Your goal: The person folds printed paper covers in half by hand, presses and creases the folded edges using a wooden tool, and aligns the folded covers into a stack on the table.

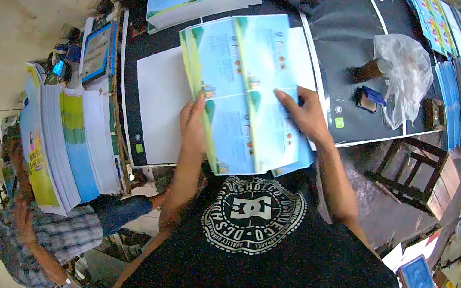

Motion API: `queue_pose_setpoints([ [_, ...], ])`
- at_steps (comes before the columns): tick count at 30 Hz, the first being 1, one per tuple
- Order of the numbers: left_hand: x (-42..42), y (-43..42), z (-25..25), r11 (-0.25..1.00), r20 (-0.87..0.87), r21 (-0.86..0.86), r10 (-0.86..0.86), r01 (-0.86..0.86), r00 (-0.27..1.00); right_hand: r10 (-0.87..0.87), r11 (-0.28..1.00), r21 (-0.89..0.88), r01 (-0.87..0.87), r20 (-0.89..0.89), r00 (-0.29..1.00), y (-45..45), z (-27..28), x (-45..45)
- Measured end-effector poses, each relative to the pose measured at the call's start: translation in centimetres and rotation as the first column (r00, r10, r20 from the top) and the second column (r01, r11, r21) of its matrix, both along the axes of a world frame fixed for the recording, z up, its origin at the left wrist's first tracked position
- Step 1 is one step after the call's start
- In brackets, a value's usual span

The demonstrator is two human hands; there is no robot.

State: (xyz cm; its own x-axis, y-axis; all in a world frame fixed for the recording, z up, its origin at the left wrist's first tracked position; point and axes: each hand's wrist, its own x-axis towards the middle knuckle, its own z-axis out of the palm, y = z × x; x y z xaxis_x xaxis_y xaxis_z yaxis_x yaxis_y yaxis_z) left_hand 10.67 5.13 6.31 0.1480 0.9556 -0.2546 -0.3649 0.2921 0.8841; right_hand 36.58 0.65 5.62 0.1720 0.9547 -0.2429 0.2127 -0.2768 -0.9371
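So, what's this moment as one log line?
left hand: holding printed sheets | right hand: holding same sheets | white paper: on table

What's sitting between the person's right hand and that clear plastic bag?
Between the right hand and the bag, the head view shows a small blue-topped object and a brown cylinder on the black tabletop.

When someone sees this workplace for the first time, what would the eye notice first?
Probably the blue-and-green printed paper sheets, held at the centre by the left hand and the right hand. Next, the black cloth shirt with a round white print, just below them. A crumpled transparent plastic bag also stands out, on the black-topped table at upper right.
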Motion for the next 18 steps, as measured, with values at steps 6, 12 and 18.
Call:
queue_pose_setpoints([
  [6, -0.5, -0.1, 0.5, 0.998, 0.103, -0.068, -0.009, 0.016, 0.995, -0.046, 0.922, 0.369, -0.119, 0.408, 0.912, -0.1, -0.3, 0.5],
  [12, 3.0, -0.8, -1.2, 0.958, 0.363, -0.241, -0.06, 0.156, 0.93, 0.065, 0.99, 0.115, -0.079, 0.123, 0.99, 0.4, 2.6, -3.6],
  [18, 3.2, -0.5, -1.1, 0.961, 0.367, -0.191, -0.12, 0.201, 0.923, 0.102, 0.983, 0.156, -0.095, -0.043, 0.994, 0.5, 2.2, -3.3],
])
